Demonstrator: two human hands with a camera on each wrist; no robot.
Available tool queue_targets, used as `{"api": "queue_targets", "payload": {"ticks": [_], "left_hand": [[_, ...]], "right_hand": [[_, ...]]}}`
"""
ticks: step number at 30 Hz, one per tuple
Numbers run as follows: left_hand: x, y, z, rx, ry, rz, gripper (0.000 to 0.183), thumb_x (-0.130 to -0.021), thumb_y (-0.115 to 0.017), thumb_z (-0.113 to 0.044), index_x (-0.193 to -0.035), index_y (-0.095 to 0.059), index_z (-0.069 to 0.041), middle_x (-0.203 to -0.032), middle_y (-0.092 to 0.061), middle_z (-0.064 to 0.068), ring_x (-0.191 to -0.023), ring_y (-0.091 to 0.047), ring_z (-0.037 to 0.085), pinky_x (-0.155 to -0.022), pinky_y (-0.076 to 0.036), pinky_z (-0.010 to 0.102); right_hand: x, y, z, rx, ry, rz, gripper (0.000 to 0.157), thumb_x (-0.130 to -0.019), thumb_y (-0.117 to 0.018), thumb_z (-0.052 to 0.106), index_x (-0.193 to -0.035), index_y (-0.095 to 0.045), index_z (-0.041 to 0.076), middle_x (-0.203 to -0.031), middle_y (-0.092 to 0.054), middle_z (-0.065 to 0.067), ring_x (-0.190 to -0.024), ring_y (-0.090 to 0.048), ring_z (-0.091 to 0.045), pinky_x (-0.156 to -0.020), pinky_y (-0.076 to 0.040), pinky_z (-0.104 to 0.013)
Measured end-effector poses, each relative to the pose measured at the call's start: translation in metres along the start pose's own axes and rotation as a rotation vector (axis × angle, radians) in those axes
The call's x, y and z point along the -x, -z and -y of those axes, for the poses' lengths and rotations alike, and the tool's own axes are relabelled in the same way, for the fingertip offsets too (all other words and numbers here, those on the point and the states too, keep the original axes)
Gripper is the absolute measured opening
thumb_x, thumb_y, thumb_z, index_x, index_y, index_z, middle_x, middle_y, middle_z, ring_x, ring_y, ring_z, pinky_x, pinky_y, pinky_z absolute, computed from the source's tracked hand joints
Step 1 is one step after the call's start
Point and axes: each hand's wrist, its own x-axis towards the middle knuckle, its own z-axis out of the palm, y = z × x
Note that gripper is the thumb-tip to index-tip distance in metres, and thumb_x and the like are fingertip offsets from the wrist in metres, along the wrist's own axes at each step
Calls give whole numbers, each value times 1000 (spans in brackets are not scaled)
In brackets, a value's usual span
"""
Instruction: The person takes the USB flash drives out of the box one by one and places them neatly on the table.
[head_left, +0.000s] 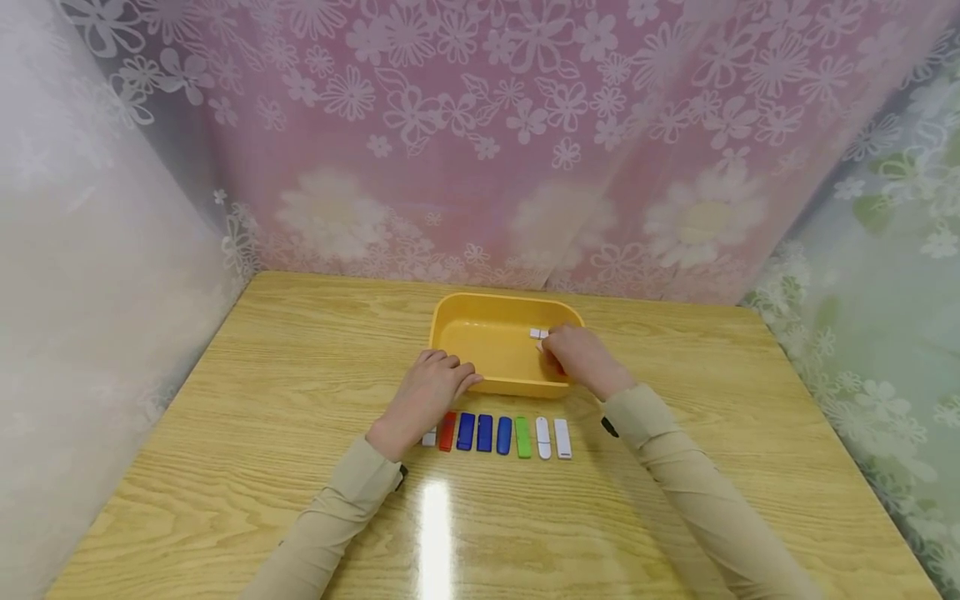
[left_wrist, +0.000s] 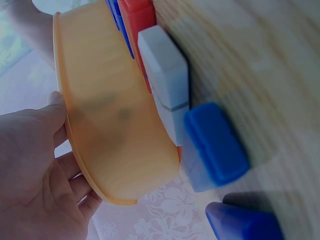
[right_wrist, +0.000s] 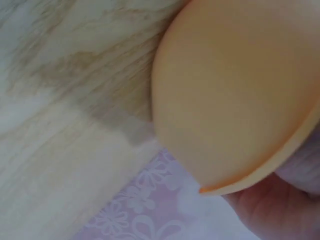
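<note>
A yellow plastic basin stands on the table, and my left hand rests at its front left corner with fingers bent over the rim. The left wrist view shows the left hand on the edge of the basin wall. My right hand reaches into the basin's right side; its fingertips are hidden, so its hold cannot be told. Something red shows beneath it, and a white stick lies behind it. The basin wall covers most of the right wrist view.
In front of the basin lies a row of small sticks resembling USB flash drives: red, several blue, green and white. My left wrist partly covers the row's left end. A flowered curtain hangs behind the wooden table.
</note>
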Motion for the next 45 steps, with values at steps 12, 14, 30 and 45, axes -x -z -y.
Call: {"api": "queue_targets", "payload": {"ticks": [12,14,30,45], "left_hand": [[0,2,-1,0,-3,-5,28,-105,-55,-30,-91,-70,-12,-82,-69,3,-79,-59,23,-89,-48,40],[0,2,-1,2,-3,-3,28,-105,-55,-31,-91,-70,-12,-82,-69,3,-79,-59,23,-90,-48,40],[1,0,-2,20,11,12,29,-106,-53,-32,-90,-69,-14,-81,-68,1,-79,-58,22,-91,-48,40],[0,1,-1,-5,-5,-16,27,-105,-56,-31,-88,-68,-14,-80,-68,1,-77,-58,22,-89,-49,40]], "right_hand": [[-5,-8,-8,-132,-24,-33,19,-88,-70,-10,-81,-71,8,-82,-65,-6,-71,-52,-18,-68,-49,-33],[-5,-8,-8,-148,-30,-25,17,-87,-71,-10,-82,-72,7,-83,-67,-5,-72,-54,-17,-70,-50,-33],[-3,-15,-6,-295,-61,-89,9,-89,-77,7,-95,-72,11,-90,-68,-1,-82,-64,-20,-76,-55,-39],[50,14,8,-790,-243,-383,33,-97,-69,9,-129,-66,8,-114,-68,-17,-91,-71,-31,-76,-59,-29]]}}
